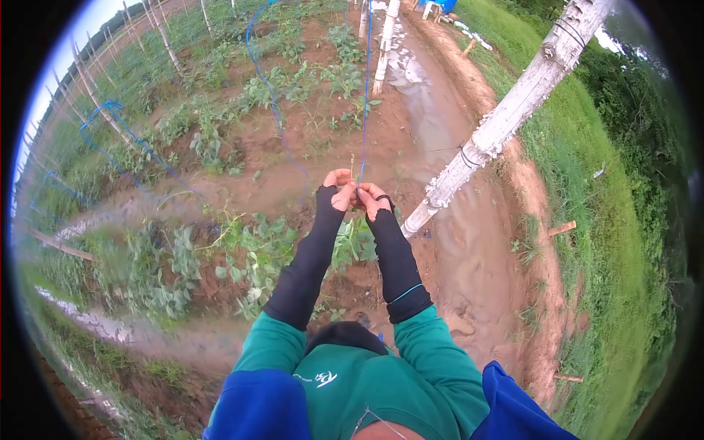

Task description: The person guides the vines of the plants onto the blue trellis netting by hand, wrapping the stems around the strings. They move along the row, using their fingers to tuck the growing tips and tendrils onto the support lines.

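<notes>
Pinching a slender green plant shoot [353, 161] beside a straight, thin blue string [365, 110], at the centre of the frame.

Left hand [339, 188] apparently clamped on the shoot, right hand [375, 200] apparently on the string, fingertips together; too small to tell exactly which fingers press on which. Best handled with light fingertip pressure: support the soft stem close to the pinch, avoid any sharp bend in the tip or jerk on the string, and keep both wrists clear of the leafy green plants [268, 246] just below. As for containers, only a bright blue vessel-like object [440, 5], cut off at the top edge, contents impossible to tell; brown water in the long muddy furrow [429, 121] at upper centre-right.
</notes>
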